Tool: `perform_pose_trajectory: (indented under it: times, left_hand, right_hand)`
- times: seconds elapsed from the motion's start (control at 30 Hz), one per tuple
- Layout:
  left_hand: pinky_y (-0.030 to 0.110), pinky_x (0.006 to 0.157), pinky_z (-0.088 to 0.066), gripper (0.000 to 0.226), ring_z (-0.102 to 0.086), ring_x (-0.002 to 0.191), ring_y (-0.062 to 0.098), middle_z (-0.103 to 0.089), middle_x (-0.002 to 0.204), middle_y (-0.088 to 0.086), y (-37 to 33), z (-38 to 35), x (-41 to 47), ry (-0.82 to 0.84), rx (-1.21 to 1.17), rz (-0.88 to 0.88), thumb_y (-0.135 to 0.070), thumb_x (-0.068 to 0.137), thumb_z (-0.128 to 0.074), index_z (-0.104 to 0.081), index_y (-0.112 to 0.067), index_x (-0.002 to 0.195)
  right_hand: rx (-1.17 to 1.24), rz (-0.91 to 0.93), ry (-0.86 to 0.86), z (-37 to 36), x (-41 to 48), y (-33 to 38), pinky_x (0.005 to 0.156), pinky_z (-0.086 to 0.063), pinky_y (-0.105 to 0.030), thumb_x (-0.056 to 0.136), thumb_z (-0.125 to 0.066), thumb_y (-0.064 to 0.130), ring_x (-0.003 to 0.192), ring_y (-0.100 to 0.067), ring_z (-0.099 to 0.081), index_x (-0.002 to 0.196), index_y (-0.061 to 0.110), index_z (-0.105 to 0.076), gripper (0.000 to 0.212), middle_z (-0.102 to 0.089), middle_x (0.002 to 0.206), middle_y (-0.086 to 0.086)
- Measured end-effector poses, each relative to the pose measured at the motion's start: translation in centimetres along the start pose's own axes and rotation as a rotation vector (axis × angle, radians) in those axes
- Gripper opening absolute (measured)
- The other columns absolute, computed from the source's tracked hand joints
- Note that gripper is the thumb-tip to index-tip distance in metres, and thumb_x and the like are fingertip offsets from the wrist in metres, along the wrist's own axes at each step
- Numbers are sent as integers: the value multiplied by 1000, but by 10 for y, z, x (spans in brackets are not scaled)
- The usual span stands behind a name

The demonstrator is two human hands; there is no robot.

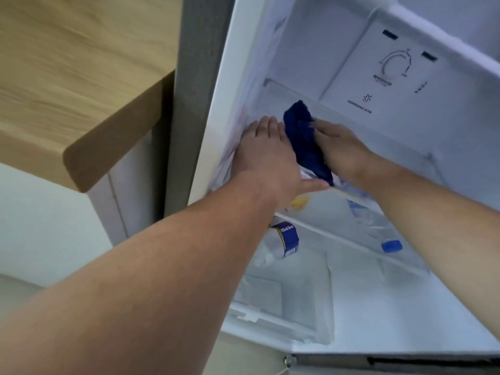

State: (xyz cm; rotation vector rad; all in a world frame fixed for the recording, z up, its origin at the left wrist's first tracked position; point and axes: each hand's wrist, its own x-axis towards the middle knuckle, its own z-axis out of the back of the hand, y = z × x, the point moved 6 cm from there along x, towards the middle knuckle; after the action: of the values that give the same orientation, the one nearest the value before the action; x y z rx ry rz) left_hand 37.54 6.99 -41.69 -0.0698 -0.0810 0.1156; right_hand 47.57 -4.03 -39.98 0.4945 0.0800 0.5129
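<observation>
Job: wiping the fridge's top shelf [392, 152] with a blue cloth [305, 142].
Right hand [341, 142]: grip grasping the cloth, pressing it on the shelf's left part.
Left hand [265, 158]: released, fingers flat at the shelf's left end, against the wall.
Done: cannot tell how much is wiped.
Left: probably the lower shelves, where bottles [284, 239] lie.

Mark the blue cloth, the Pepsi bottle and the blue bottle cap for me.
blue cloth [303, 138], head view, middle of the fabric.
Pepsi bottle [289, 239], head view, its blue label.
blue bottle cap [391, 246], head view, centre of cap.
</observation>
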Motion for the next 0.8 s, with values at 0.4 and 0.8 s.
perform_pose_trajectory:
  times: [0.4,0.8]
  left_hand:
    - [42,123,-9,132,-11,153,30,-10,166,22,0,-2,-1,-39,39,-12,-95,71,-19,-8,6,156]
    - [41,123,-6,128,-8,153,30,-5,166,21,1,0,-2,10,69,-8,-93,75,-18,-2,5,156]
  right_hand:
    - [-254,145,40,-23,94,49,108,-34,-41,102,-32,2,126,-37,-47,136,-3,-51,39,-49,141,-22]
    - [-814,71,37,18,156,-36,95,-37,-49,100,-29,11,118,-43,-41,132,2,-47,37,-51,133,-23]
